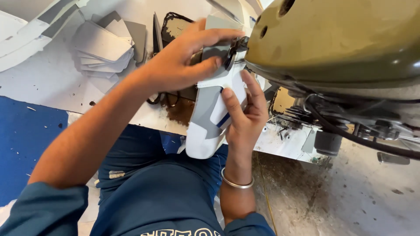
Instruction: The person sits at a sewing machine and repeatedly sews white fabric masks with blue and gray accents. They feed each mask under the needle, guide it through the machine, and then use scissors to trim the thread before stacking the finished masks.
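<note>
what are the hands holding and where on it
Both hold a white and grey shoe upper piece at the sewing machine: left hand at its top end, right hand along its right edge.

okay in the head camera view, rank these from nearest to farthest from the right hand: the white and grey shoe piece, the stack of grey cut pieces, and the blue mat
1. Shoe piece: touching the right hand, at the sewing machine.
2. Stack of grey cut pieces: upper left on the table, beyond the left hand.
3. Blue mat: far left edge.

cut pieces (103, 46) left of sewing machine (341, 43)
</note>
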